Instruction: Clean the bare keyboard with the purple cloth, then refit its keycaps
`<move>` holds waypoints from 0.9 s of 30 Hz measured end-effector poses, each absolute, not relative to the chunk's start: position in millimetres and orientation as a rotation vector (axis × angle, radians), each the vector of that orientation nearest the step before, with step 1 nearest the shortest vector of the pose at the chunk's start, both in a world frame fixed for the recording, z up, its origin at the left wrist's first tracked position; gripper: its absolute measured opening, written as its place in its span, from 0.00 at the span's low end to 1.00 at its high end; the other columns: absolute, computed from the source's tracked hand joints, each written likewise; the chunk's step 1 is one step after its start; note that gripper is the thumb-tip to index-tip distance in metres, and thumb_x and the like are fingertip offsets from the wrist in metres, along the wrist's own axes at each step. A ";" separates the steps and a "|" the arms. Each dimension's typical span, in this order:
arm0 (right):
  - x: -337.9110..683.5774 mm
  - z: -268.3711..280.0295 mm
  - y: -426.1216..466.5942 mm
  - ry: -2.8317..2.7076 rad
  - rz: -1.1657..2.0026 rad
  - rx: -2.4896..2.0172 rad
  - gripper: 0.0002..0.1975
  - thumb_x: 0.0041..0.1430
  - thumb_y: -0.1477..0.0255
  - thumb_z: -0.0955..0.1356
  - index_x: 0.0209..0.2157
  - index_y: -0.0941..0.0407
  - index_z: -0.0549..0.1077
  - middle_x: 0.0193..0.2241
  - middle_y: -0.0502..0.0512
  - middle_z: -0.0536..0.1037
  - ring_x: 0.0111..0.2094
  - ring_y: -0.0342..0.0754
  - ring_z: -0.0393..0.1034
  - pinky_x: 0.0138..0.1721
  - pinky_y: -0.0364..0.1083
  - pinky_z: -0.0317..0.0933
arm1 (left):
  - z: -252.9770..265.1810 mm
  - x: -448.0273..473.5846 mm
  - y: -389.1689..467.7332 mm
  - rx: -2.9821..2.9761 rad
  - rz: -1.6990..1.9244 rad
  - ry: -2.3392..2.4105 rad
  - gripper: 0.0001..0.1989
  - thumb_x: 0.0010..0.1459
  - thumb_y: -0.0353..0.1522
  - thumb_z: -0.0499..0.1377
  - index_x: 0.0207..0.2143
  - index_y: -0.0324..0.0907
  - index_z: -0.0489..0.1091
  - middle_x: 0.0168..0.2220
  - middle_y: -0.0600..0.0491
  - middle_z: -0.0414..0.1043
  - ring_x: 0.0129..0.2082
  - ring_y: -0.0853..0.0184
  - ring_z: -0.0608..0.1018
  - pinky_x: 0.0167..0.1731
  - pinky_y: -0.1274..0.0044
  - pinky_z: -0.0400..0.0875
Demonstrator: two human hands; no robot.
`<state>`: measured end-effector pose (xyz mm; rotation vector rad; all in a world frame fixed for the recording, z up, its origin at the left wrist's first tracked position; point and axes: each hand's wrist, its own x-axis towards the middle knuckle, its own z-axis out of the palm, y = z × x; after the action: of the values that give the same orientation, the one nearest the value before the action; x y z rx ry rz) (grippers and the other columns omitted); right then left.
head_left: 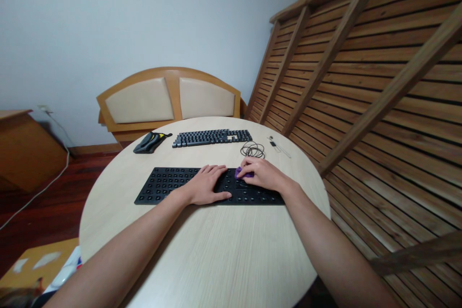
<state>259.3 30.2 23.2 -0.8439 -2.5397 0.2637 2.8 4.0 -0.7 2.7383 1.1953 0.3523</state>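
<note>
A black keyboard base (162, 185) with its keycaps off lies across the table in front of me, bare switch posts showing. My left hand (205, 185) rests flat over its middle, fingers stretched out and thumb along the near edge. In the fingers of my right hand (262, 173) is a bunched purple cloth (238, 172), pressed onto the right part of the keyboard base. The palm hides some of that end. Behind it, a set of dark keycaps (205, 137) is laid out in keyboard order, with a few pale ones toward the right.
A coiled black cable (252, 150) lies just beyond my right hand. Small tools (276, 146), one thin and wiry, lie farther right. A black and yellow pouch-like item (151, 142) sits at the back left of the round table (216, 260). Wooden slats (390, 106) lean close on the right.
</note>
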 end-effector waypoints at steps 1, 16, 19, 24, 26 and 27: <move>260.5 23.7 30.3 -2.536 0.277 -0.856 0.13 0.54 0.81 0.71 0.37 0.50 0.82 0.38 0.51 0.75 0.39 0.46 0.71 0.42 0.45 0.64 | -0.7 2.8 4.0 2.739 0.349 1.197 0.42 0.59 0.58 0.52 0.65 0.41 0.53 0.66 0.41 0.56 0.64 0.51 0.61 0.63 0.59 0.52; 283.7 27.8 35.4 -2.511 0.432 -1.001 0.12 0.48 0.81 0.71 0.33 0.51 0.82 0.36 0.51 0.76 0.37 0.46 0.72 0.42 0.45 0.63 | -0.7 2.8 4.0 2.729 0.358 1.197 0.43 0.59 0.59 0.52 0.65 0.41 0.53 0.66 0.42 0.56 0.64 0.51 0.61 0.63 0.60 0.52; 287.6 29.5 33.4 -2.504 0.463 -1.043 0.11 0.47 0.81 0.71 0.31 0.52 0.81 0.35 0.51 0.76 0.37 0.46 0.71 0.41 0.45 0.63 | -0.7 2.7 4.2 2.730 0.345 1.199 0.43 0.59 0.58 0.52 0.65 0.40 0.53 0.66 0.42 0.56 0.64 0.51 0.61 0.63 0.61 0.52; 289.9 34.6 29.3 -2.449 0.360 -1.070 0.10 0.47 0.81 0.70 0.31 0.54 0.79 0.34 0.51 0.75 0.35 0.47 0.71 0.39 0.45 0.63 | -1.0 2.6 4.4 2.729 0.347 1.199 0.43 0.59 0.59 0.52 0.65 0.41 0.53 0.66 0.42 0.56 0.64 0.51 0.61 0.63 0.60 0.52; 285.0 35.2 28.8 -2.393 0.265 -1.041 0.09 0.51 0.80 0.69 0.34 0.54 0.79 0.36 0.52 0.75 0.37 0.48 0.71 0.42 0.47 0.64 | -0.8 2.6 4.2 2.728 0.353 1.194 0.43 0.59 0.59 0.52 0.65 0.41 0.53 0.66 0.41 0.56 0.64 0.51 0.61 0.63 0.60 0.52; 281.0 34.6 28.8 -2.367 0.222 -1.021 0.09 0.54 0.79 0.69 0.36 0.54 0.79 0.37 0.53 0.75 0.38 0.48 0.71 0.43 0.47 0.64 | -0.6 2.6 4.0 2.727 0.357 1.192 0.43 0.59 0.59 0.52 0.65 0.41 0.53 0.66 0.41 0.56 0.64 0.51 0.61 0.63 0.60 0.52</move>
<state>281.0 28.8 34.6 -1.0206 -2.3668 0.2224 2.6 4.0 -0.6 2.7267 1.1916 0.3572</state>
